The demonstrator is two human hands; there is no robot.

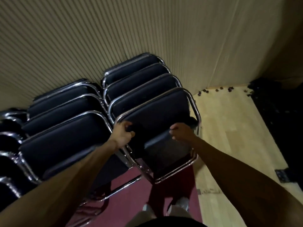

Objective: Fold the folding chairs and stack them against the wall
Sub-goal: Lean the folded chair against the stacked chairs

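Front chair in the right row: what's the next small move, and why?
Probably ease the front chair toward the ribbed wall until it leans flat on the chair behind, then let go. The left hand and right hand both grip it, it looks folded, and it stands at the front of its row.

A dark-padded, chrome-framed folding chair (157, 112), folded, tilts in the fingers (129, 124); beyond them, stacked chairs (139, 82) lean against the ribbed wall (82, 38).
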